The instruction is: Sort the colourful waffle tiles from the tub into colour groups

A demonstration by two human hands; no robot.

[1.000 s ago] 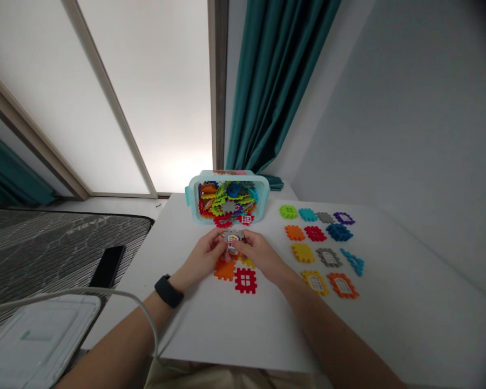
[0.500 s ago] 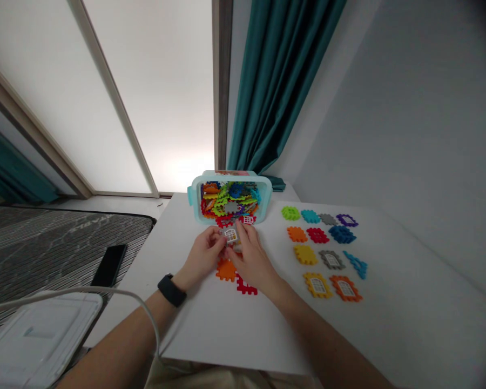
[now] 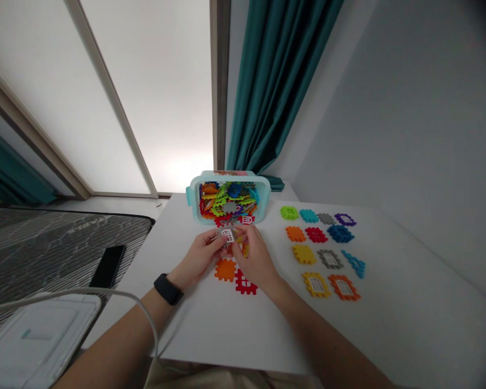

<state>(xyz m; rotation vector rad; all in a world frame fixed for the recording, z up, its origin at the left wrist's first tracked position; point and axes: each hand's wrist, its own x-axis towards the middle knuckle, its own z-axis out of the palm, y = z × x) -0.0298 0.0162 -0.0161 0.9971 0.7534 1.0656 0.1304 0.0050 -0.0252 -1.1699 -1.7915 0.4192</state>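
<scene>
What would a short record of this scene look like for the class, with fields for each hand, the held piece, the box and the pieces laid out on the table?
Left hand: pinching the gray window piece
Right hand: fingers on the same piece
Box: teal plastic box, full of mixed interlocking pieces
Below hands: orange piece, red grid piece
Right of hands: four rows of colored pieces on the white table
Left wrist: black smartwatch
</scene>
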